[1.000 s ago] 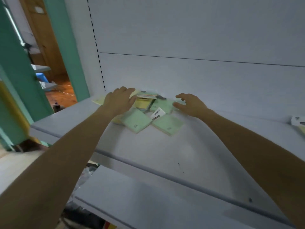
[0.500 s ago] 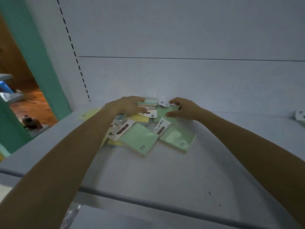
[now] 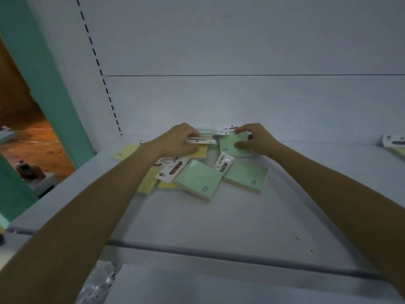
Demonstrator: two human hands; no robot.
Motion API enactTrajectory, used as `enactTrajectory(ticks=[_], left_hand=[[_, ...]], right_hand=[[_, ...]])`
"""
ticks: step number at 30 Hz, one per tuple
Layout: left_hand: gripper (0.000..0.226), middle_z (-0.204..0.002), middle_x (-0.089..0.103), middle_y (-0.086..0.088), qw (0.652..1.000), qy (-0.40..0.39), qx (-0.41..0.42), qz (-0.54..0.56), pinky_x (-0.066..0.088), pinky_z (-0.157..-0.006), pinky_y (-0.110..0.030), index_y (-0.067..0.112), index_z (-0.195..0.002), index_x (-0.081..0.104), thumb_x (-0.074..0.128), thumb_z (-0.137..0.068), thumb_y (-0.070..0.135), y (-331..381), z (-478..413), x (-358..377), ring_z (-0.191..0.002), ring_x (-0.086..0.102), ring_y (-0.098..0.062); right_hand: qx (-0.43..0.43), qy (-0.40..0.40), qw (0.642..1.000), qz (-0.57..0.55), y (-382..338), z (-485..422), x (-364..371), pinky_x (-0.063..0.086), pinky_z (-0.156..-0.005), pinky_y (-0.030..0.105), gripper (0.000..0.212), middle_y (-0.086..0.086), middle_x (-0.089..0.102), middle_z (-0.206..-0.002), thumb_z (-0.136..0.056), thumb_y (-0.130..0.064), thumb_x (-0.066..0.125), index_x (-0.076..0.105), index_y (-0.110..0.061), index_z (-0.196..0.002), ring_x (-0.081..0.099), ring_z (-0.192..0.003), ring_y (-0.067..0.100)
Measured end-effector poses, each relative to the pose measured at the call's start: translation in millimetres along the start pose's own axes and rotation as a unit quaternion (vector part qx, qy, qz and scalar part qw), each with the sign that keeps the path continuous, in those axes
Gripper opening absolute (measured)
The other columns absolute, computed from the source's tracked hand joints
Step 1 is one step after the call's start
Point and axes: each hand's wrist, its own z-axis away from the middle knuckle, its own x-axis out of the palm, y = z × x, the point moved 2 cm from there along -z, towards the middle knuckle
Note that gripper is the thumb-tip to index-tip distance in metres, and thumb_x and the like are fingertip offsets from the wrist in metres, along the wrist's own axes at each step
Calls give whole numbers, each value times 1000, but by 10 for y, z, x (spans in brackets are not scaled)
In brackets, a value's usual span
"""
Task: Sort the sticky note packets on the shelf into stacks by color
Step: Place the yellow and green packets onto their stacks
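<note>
A jumbled pile of sticky note packets lies at the back of the white shelf. Two green packets lie at the pile's front, each with a white header card. Yellow packets lie on the left side, partly under my left forearm. My left hand pinches a packet by its white header card over a yellow packet. My right hand grips a green packet at the back of the pile, thumb on its near face.
Another packet with a white header lies at the shelf's far right edge. The shelf's back panel rises right behind the pile. A lower shelf juts out below. A teal post stands to the left.
Both hands have closed on packets at the back of the pile. The right hand now holds a green packet, the left a packet's header card. The view has moved closer.
</note>
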Motion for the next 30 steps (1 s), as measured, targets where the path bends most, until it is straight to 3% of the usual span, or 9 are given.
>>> enactTrajectory(ticks=[3, 6, 10, 13, 17, 21, 23, 26, 30], left_hand=[[24, -114, 57, -18, 997, 78, 7, -24, 39, -92, -35, 0, -109, 61, 46, -93, 10, -11, -42, -20, -112, 49, -28], [23, -106, 62, -16, 989, 149, 1, -2, 39, -79, -31, 4, -105, 63, 48, -94, 17, -40, -56, -69, -100, 56, -28], [21, -92, 60, -5, 973, 217, 2, 73, 36, -57, -23, 7, -106, 56, 47, -94, 21, -9, -49, -164, -77, 53, -22], [23, -90, 53, -8, 965, 235, -4, 114, 37, -65, -27, 8, -114, 48, 48, -94, 19, 39, -41, -176, -76, 50, -22], [14, -80, 52, -8, 979, 197, 33, 40, 38, -61, -32, 8, -104, 48, 38, -96, 12, 58, -20, -122, -70, 51, -28], [25, -106, 52, -16, 983, 178, 48, 11, 43, -83, -38, 2, -101, 57, 33, -93, 1, 40, 45, -99, -91, 56, -30], [22, -115, 52, -14, 980, 189, 57, 19, 45, -85, -40, 2, -107, 55, 39, -91, 4, 58, 91, -104, -94, 57, -27], [29, -119, 47, -12, 976, 205, 75, 27, 47, -87, -39, 3, -112, 51, 48, -84, 0, 76, 118, -147, -102, 54, -24], [31, -119, 44, -17, 958, 256, 101, 87, 44, -92, -25, 0, -113, 51, 46, -83, -8, 146, 75, -254, -109, 51, -23]], right_hand=[[37, 18, 999, -23, 4, 58, -17, 45, -80, 30, 40, 14, 58, -123, -77, -11, 70, 60, -13, -115, 55, -90, 25], [39, 55, 997, -31, 0, 120, -72, 41, -79, 28, 40, 13, 54, -126, -79, -8, 66, 59, -12, -117, 50, -93, 19], [23, 88, 995, -40, 16, 197, -157, 42, -80, 27, 36, 21, 50, -124, -77, -2, 67, 62, -6, -112, 54, -100, 29], [28, 86, 994, -68, 55, 253, -179, 46, -80, 29, 34, 21, 55, -121, -77, 2, 66, 63, -4, -110, 54, -95, 26], [58, 71, 985, -144, 93, 339, -203, 46, -58, 5, 35, 11, 58, -104, -78, 8, 61, 62, -5, -110, 53, -92, 21], [101, 76, 972, -198, 109, 424, -216, 46, -56, 0, 40, 8, 55, -105, -78, 12, 57, 60, -5, -115, 50, -93, 20], [102, 71, 969, -215, 84, 468, -221, 50, -71, 9, 46, 6, 54, -113, -79, 14, 54, 57, -7, -121, 50, -96, 19], [98, 71, 964, -236, 34, 558, -240, 48, -86, 36, 52, 4, 51, -121, -81, 14, 50, 52, -13, -126, 53, -96, 23], [75, 111, 965, -224, -45, 683, -359, 53, -75, 27, 56, -1, 46, -128, -83, 15, 42, 47, -15, -130, 55, -89, 19]])
